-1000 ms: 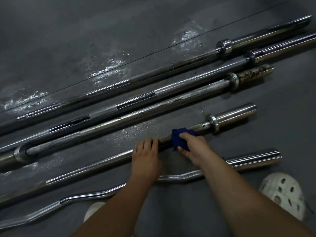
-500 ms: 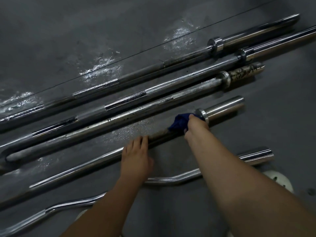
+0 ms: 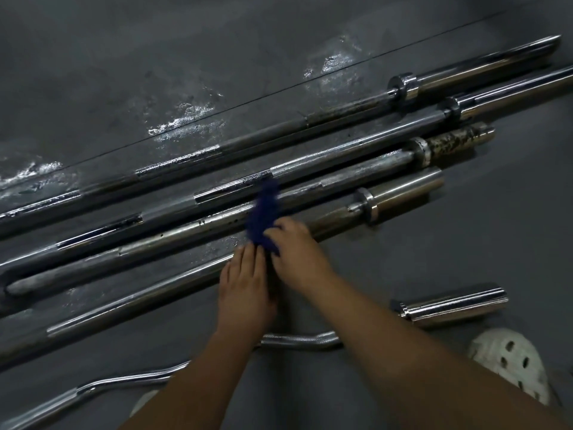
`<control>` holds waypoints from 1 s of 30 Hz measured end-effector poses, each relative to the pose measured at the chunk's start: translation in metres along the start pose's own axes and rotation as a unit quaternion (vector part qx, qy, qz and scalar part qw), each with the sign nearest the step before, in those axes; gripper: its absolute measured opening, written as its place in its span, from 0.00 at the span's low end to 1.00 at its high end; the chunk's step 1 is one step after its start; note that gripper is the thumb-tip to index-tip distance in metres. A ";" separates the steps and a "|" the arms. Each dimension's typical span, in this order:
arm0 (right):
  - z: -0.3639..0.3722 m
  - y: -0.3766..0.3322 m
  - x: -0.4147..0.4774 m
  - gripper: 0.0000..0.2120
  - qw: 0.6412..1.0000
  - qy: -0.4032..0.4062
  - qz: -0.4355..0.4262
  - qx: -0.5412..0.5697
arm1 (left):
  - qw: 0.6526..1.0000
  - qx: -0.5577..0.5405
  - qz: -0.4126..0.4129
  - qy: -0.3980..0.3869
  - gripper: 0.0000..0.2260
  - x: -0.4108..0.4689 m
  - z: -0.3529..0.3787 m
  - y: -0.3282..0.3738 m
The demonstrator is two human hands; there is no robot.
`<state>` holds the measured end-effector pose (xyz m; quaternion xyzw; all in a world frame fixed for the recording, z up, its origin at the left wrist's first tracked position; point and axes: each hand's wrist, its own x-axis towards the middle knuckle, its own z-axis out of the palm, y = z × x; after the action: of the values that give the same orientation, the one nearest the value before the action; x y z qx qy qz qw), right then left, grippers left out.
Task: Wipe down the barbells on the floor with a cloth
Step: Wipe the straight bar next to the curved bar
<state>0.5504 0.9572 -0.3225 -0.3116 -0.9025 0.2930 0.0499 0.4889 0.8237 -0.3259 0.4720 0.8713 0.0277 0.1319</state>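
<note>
Your left hand (image 3: 245,287) pressed flat on fourth barbell (image 3: 130,301), fingers straight, gripping nothing. Your right hand (image 3: 297,256) pinched blue cloth (image 3: 263,218), loose end flapping over neighbouring bar. Cloth judged soft, light: bunch it round shaft. Bars lay side by side on floor (image 3: 465,243); heavy, stiff, likely to roll, so steady mid-shaft.

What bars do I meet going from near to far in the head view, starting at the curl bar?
Curl bar → bar under the left hand → rusty-sleeved bar → striped bar → farthest bar.
</note>
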 end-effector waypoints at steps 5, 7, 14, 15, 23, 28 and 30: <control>-0.041 0.066 -0.007 0.13 0.961 0.186 0.196 -0.059 | 1.000 0.010 -0.008 0.011 0.38 0.006 -0.002 0.000; -0.040 0.060 -0.015 0.15 0.950 0.185 0.248 -0.043 | 1.000 0.014 -0.015 0.005 0.37 0.011 -0.004 0.001; -0.053 0.063 -0.013 0.16 0.963 0.107 0.229 -0.093 | 1.000 0.004 -0.025 0.009 0.28 0.020 -0.012 0.002; -0.055 0.064 -0.018 0.19 0.953 0.113 0.260 -0.105 | 1.000 -0.001 -0.025 0.013 0.28 0.019 -0.011 0.002; -0.056 0.048 -0.013 0.12 0.922 0.039 0.381 0.059 | 1.000 -0.007 -0.022 0.018 0.29 0.007 -0.009 0.008; -0.066 0.057 -0.015 0.14 0.853 0.174 0.447 0.206 | 0.999 -0.016 -0.025 0.024 0.26 0.005 -0.009 0.011; -0.054 0.036 -0.016 0.15 0.879 0.168 0.405 0.187 | 0.999 -0.023 -0.021 0.027 0.26 0.004 -0.009 0.012</control>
<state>0.5974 0.9974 -0.2964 -0.6794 -0.6039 0.3945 0.1347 0.4945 0.8344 -0.3156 0.4490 0.8835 0.0578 0.1202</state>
